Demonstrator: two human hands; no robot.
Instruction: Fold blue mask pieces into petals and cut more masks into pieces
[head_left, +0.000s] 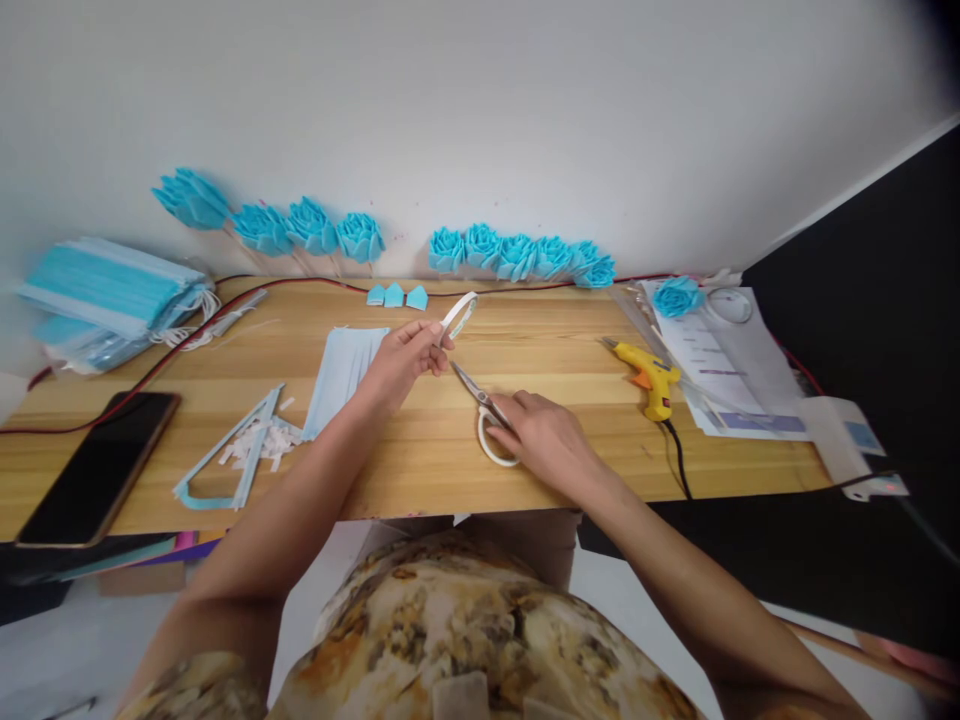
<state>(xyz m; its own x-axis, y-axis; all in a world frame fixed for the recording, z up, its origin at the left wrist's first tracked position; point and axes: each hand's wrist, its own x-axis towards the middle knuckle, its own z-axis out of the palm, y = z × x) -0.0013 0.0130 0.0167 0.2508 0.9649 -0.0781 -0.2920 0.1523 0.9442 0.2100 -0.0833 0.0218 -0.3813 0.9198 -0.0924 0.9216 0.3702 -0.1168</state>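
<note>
Raised over the middle of the desk, my left hand (412,355) pinches a narrow white roll of tape (459,318). My right hand (546,435) is closed on a pair of scissors (480,395) with white handles; their blades point up and left toward the tape. Beneath my left wrist lies a flattened light blue face mask (337,375) with pleats. Three small blue cut pieces (395,295) lie in a row beyond it. By my left forearm, blue and white mask strips (259,440) rest on a heap of small white scraps (281,437).
Blue flowers (517,257) made of petals lean along the wall. A stack of blue masks (112,285) and a black phone (97,465) are at the left. To the right are a yellow glue gun (649,375), papers (720,375) and another blue flower (677,296). A red-black cable (176,350) crosses the desk.
</note>
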